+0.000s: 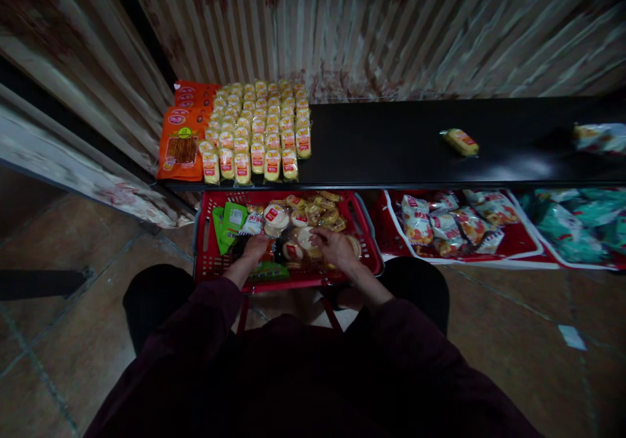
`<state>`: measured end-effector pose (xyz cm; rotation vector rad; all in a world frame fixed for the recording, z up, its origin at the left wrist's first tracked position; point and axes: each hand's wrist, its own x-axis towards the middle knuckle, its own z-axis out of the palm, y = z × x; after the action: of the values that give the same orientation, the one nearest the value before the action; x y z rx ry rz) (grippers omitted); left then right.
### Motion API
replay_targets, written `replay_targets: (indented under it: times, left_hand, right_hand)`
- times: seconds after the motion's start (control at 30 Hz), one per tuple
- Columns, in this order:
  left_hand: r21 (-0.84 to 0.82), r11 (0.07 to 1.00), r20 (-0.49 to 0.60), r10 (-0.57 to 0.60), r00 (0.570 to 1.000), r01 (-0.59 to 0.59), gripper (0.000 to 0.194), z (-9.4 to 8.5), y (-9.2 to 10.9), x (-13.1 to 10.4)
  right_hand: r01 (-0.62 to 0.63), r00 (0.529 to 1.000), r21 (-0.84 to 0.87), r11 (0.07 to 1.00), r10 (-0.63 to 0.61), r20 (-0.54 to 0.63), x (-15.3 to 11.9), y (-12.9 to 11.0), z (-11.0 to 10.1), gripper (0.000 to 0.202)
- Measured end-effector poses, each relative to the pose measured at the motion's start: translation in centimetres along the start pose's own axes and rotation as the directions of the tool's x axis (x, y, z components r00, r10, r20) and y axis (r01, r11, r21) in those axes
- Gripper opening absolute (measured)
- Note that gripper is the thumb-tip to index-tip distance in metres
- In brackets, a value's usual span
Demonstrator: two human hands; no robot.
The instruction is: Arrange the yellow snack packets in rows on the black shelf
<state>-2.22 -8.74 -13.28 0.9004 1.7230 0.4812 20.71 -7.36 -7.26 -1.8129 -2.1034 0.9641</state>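
A red shopping basket point(286, 286) stands between my knees, under the shelf edge. My left hand point(255, 249) reaches into its left half, fingers curled down beside a dark package point(274, 251); what they grip is hidden. My right hand point(338, 249) is closed, thumb and fingers pinching the edge of a clear-wrapped round pastry point(304, 236). Around my hands lie other round pastries with red labels point(276, 217), yellowish wrapped biscuits point(330, 218), a green packet point(229, 224) and a white packet point(252, 223).
On the black shelf point(372, 145), small wrapped cakes point(259, 135) stand in tight rows beside orange packets point(183, 143). One cake point(461, 143) lies apart. Right of my basket sit a basket of snack bags point(472, 224) and one of teal bags point(572, 223). A frame post point(78, 92) rises left.
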Motion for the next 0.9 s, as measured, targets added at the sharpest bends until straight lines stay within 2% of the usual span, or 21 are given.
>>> replay_targets:
  times: [0.07, 0.13, 0.23, 0.37, 0.43, 0.5, 0.6, 0.73, 0.8, 0.9]
  left_hand:
    - [-0.03, 1.0, 0.048, 0.005, 0.999, -0.004, 0.017, 0.2, 0.4, -0.3]
    - [-0.049, 0.999, 0.129, 0.023, 0.991, -0.016, 0.017, 1.0, 0.7, -1.0]
    - [-0.049, 0.998, 0.253, 0.052, 0.966, -0.041, 0.014, 2.2, 0.9, -2.3]
    - [-0.032, 0.995, 0.352, 0.103, 0.93, -0.098, 0.018, 3.4, 1.0, -3.4]
    - [-0.042, 0.988, 0.402, 0.155, 0.902, -0.151, 0.023, 3.7, 0.9, -3.4]
    - [-0.048, 0.979, 0.434, 0.2, 0.879, -0.199, 0.026, 4.0, 0.7, -3.2]
    - [-0.012, 0.964, 0.427, 0.246, 0.87, -0.267, 0.024, 4.4, 0.5, -2.9]
    - [0.043, 0.943, 0.353, 0.295, 0.888, -0.33, 0.022, 4.5, 0.7, -2.6]
    - [-0.011, 0.957, 0.308, 0.28, 0.909, -0.291, 0.024, 4.2, 1.2, -2.5]
    - [-0.194, 0.968, 0.286, 0.209, 0.935, -0.156, 0.025, 3.4, 2.6, -2.3]
  right_hand:
    - [-0.06, 0.998, -0.159, 0.986, 0.059, -0.013, -0.1, 0.7, -1.1, 0.025]
    - [-0.027, 0.997, -0.236, 0.971, 0.044, 0.065, -0.5, 1.4, -1.4, 0.022]
    - [0.061, 0.979, -0.177, 0.982, -0.025, 0.201, -1.3, 2.2, -0.5, 0.027]
    - [0.095, 0.962, -0.111, 0.989, -0.063, 0.264, -1.7, 2.2, 1.6, 0.051]
    - [0.143, 0.958, -0.116, 0.983, -0.108, 0.265, -1.5, 1.9, 2.3, 0.047]
    - [0.182, 0.956, -0.125, 0.975, -0.145, 0.257, -1.2, 1.5, 2.5, 0.034]
    - [0.204, 0.946, -0.129, 0.97, -0.162, 0.279, -0.7, 1.3, 2.5, 0.015]
    - [0.193, 0.94, -0.043, 0.98, -0.172, 0.295, 0.1, 1.5, 2.1, 0.012]
    - [0.168, 0.948, 0.06, 0.984, -0.178, 0.265, 0.6, 1.5, 1.8, 0.012]
    - [0.135, 0.952, 0.214, 0.968, -0.186, 0.242, 1.5, 0.9, 0.8, 0.013]
